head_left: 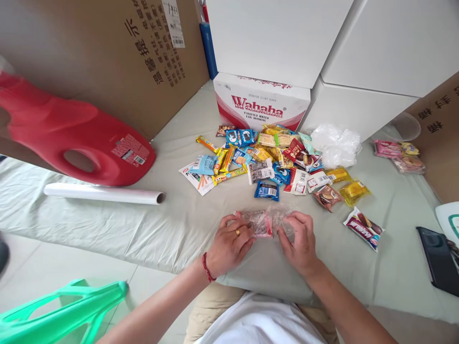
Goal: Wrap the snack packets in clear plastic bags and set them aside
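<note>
Both hands, left hand (229,243) and right hand (299,241), grip one clear-wrapped snack (263,220) near the front, so looks barely started, with the big snack pile (276,160) just beyond untouched.

The white-and-red carton (261,101) at the far edge of the cloth-covered surface reads "Wahaha" in red, with "PURIFIED WATER FOR DRINKING" beneath it. The large brown cardboard box (118,52) at the far left corner carries black Chinese characters and a white sticker with handwritten digits, too small to read surely. Print on the snack packets (267,160) is too small to make out.
</note>
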### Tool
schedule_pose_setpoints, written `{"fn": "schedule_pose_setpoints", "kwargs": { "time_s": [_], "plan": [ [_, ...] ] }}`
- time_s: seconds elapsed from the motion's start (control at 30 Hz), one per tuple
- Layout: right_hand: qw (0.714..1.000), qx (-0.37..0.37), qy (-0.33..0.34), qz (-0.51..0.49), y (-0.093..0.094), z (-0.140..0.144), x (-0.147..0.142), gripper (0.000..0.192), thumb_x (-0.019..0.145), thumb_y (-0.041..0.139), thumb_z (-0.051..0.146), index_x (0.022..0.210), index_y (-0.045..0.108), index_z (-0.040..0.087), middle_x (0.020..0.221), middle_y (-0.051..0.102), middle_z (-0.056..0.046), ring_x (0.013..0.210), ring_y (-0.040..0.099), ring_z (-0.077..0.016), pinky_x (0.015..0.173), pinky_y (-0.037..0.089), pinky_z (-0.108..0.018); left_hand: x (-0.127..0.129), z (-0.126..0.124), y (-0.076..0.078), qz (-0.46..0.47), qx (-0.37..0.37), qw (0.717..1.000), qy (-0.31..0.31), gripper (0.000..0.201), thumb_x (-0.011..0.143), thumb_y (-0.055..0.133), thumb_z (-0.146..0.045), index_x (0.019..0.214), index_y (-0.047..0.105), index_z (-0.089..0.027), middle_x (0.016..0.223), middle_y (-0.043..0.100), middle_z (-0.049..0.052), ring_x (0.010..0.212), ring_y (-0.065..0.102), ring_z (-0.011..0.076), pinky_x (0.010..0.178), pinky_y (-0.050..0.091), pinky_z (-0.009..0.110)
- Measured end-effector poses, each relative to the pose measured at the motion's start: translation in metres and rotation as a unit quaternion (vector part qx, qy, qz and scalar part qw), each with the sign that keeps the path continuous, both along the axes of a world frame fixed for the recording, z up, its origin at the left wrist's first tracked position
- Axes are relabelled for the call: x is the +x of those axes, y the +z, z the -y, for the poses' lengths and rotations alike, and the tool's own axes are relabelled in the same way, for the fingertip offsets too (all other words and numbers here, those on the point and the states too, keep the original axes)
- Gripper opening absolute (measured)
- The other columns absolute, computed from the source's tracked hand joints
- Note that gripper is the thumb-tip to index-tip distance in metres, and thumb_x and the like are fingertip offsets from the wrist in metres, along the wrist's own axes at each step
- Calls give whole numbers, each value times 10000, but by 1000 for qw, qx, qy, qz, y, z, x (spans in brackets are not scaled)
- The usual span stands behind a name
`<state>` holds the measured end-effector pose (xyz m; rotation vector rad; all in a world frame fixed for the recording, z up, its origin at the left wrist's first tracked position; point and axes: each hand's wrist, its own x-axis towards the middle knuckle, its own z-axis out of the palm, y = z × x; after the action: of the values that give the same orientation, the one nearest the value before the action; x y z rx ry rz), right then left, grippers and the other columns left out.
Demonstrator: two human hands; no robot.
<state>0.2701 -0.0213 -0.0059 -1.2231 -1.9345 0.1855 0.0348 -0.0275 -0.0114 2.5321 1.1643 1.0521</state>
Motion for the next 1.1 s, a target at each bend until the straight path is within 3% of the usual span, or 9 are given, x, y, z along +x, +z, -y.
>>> {"fn": "schedule_pose_setpoints", "kwargs": {
  "time_s": [0.1, 0.23, 0.37, 0.43, 0.57, 0.73, 0.9, 1.03, 1.1],
  "plan": [
    [993, 6, 35, 109, 7, -18, 2, 444, 980, 561, 157, 1416, 525, 233, 1362, 556, -172, 1121, 594, -273, 900, 546, -449, 5, -1, -1, -26, 15, 999, 32, 286, 991, 589, -252, 1266, 585, -172, 939, 761, 65, 914, 674, 215, 949, 389, 419],
    [983, -16, 102, 150, 20, -37, 8, 248, 988, 543, 145, 1168, 699, 216, 1062, 694, -94, 888, 561, -230, 775, 513, -381, 14, -4, 1, -76, 3, 994, 84, 385, 1011, 554, -414, 1306, 595, -170, 915, 761, 82, 861, 659, 248, 857, 377, 419],
    [991, 14, 80, 110, 23, -28, 25, 253, 990, 523, 113, 1145, 694, 218, 1037, 685, -78, 898, 557, -221, 801, 501, -371, 24, -6, 3, -61, -34, 993, 96, 299, 1020, 544, -376, 1223, 655, -187, 844, 758, 59, 765, 646, 212, 813, 355, 400],
    [996, 18, 25, 89, 20, -19, 36, 246, 997, 526, 142, 1177, 670, 227, 1083, 669, -87, 952, 581, -229, 841, 503, -389, 28, -7, 4, -51, -41, 994, 93, 295, 1015, 553, -367, 1221, 666, -189, 809, 751, 54, 733, 642, 202, 797, 351, 394],
    [995, -47, -75, 54, 12, -10, 53, 123, 1005, 548, 243, 1035, 667, 228, 945, 656, -64, 919, 589, -239, 828, 498, -404, 30, -8, 4, -31, -46, 995, 88, 292, 1019, 547, -372, 1208, 680, -192, 779, 743, 44, 703, 639, 186, 776, 345, 384],
    [980, -81, -53, 171, 16, -25, 49, 192, 983, 586, 332, 1032, 740, 228, 1087, 676, -101, 1006, 521, -292, 890, 473, -476, 31, -9, 0, -32, -16, 996, 85, 226, 1023, 521, -248, 1145, 707, -213, 723, 717, 17, 686, 613, 172, 731, 315, 363],
    [973, -87, -41, 209, 12, -50, 36, 294, 866, 742, 392, 1119, 753, 242, 1217, 636, -118, 1082, 491, -330, 928, 477, -497, 32, -9, 0, -34, 14, 995, 92, 257, 1024, 548, -356, 1132, 710, -189, 720, 709, 22, 671, 595, 178, 700, 301, 356],
    [971, -140, -16, 193, 2, -65, 39, 54, 859, 746, 300, 896, 773, 271, 1107, 669, -63, 1038, 516, -291, 908, 481, -459, 32, -10, 2, -33, 25, 995, 96, 245, 1013, 568, -356, 1117, 712, -186, 691, 691, 13, 652, 585, 175, 685, 301, 356],
    [971, -153, -14, 181, 1, -70, 46, 66, 889, 712, 298, 885, 770, 267, 1067, 672, -60, 1010, 528, -273, 886, 482, -434, 31, -10, 2, -34, 26, 995, 89, 187, 1011, 559, -283, 1074, 717, -205, 657, 675, 2, 626, 574, 163, 675, 297, 356]
  ]
}}
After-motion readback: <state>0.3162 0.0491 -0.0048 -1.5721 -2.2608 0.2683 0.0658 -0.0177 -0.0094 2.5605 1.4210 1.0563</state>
